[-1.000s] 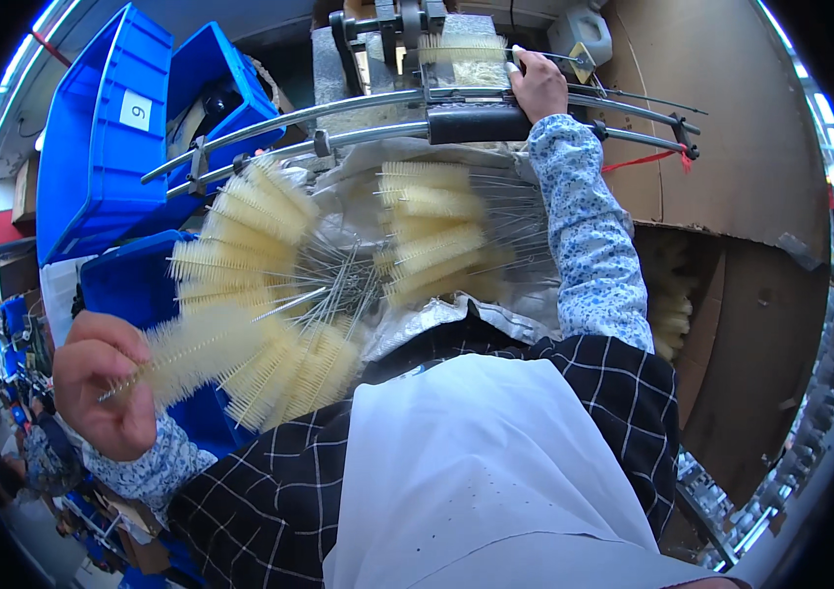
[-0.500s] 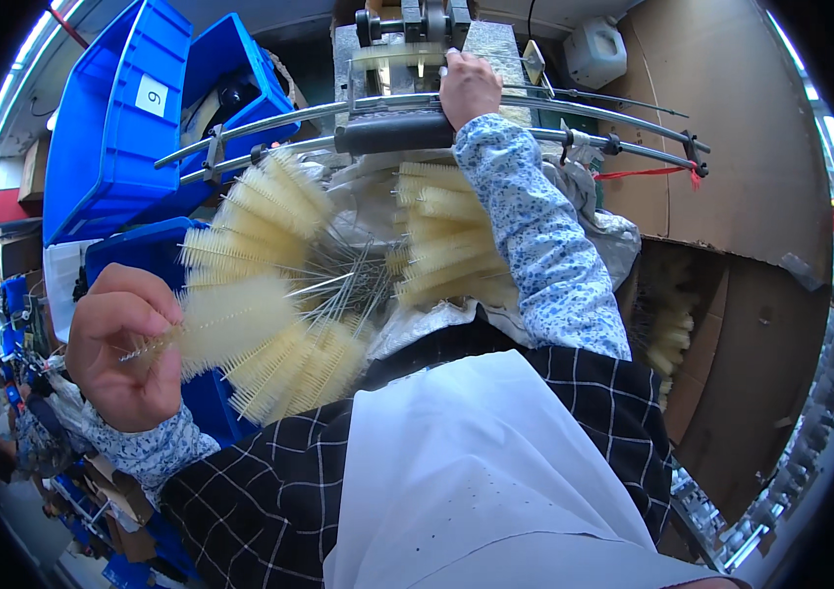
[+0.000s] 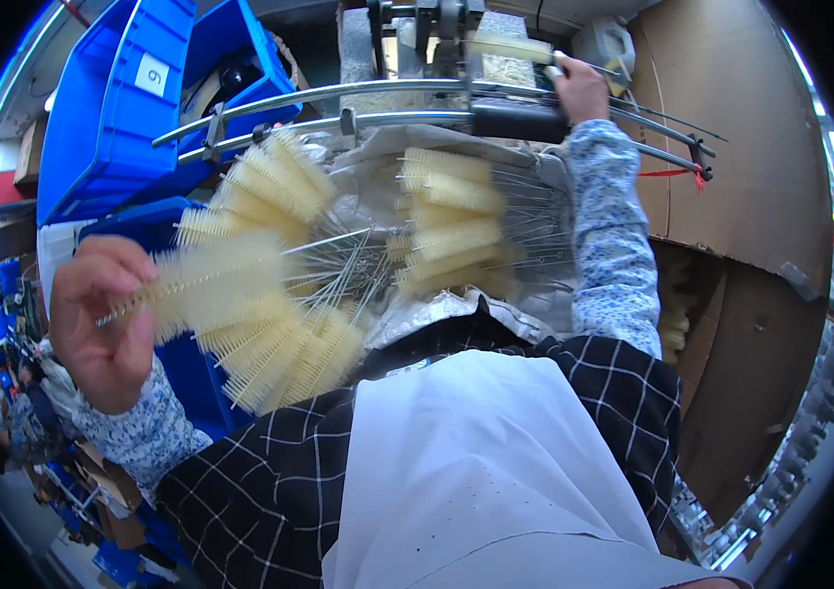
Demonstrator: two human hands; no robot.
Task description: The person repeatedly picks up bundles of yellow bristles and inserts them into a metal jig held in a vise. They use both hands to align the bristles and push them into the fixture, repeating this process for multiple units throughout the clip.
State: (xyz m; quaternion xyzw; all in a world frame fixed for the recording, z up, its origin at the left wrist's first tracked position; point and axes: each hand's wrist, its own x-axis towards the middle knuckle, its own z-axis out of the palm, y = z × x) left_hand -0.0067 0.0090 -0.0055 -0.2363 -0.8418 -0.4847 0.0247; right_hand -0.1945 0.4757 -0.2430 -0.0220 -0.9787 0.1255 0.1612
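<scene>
At the left, my left hand [image 3: 107, 319] pinches the wire tip of a pale yellow bristle brush [image 3: 225, 280]; its wire stem points right. Fanned around that brush lie more pale brushes [image 3: 274, 353], their stems crossing in the middle. Up at the right, my right hand [image 3: 586, 93] is closed at the end of a black cylinder [image 3: 520, 120] on two metal rods [image 3: 402, 120]. Another pale brush [image 3: 510, 46] lies across the machine, its right end at my fingertips. What exactly the fingers grip is hidden.
A stack of brushes [image 3: 451, 211] lies on pale plastic sheeting in front of me. Blue bins [image 3: 122, 108] stand at the left, beside the machine [image 3: 427, 29]. Cardboard [image 3: 731, 147] rises at the right, with more brushes in a box below. A white jug [image 3: 605, 44] stands behind.
My right hand has moved right along the rods, together with the black cylinder and the brush on the machine. My left hand has shifted slightly left and up with its brush.
</scene>
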